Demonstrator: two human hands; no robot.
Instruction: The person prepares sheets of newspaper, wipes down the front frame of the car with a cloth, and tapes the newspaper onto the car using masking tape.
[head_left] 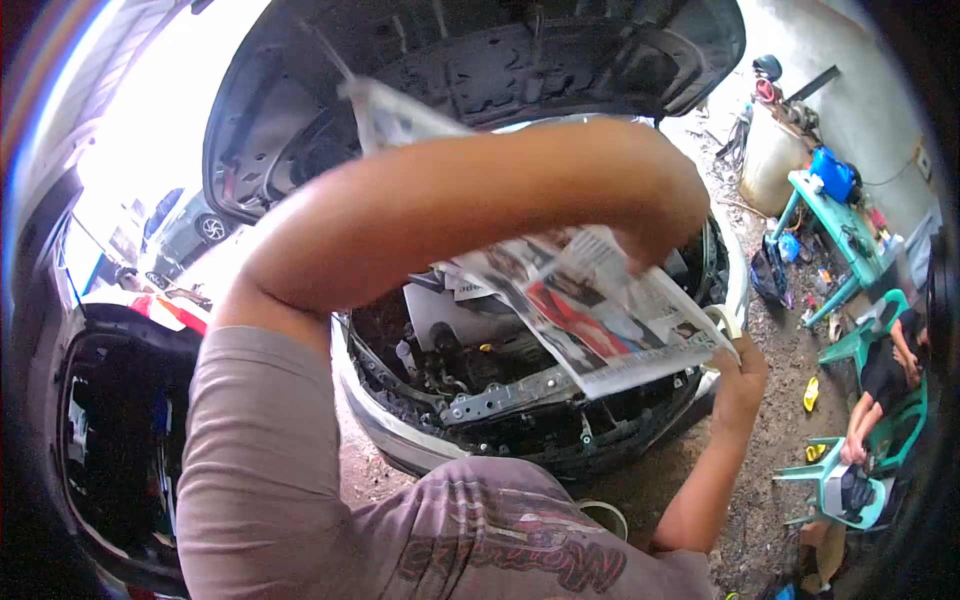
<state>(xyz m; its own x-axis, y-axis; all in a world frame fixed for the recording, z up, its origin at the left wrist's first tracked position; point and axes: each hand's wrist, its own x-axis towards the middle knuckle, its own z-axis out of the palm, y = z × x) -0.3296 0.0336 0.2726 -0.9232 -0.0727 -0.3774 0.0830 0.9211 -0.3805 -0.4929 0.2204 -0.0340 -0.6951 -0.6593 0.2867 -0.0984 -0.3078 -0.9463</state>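
The newspaper [600, 320] at the right hand [742, 385] looks like thin, matt paper, the crossbar [500, 402] to that hand's left dull metal, the table [840, 228] beyond smooth plastic, the ground [775, 425] rightward rough grit.

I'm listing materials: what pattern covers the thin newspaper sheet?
The thin newspaper sheet: white with dark print and a red patch, best in the head view.

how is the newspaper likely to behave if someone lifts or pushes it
The newspaper is probably floppy, as its sheet looks thin. It should be light for its size: broad, with little visible thickness. It may tear easily, since no stiff backing shows along its edge.
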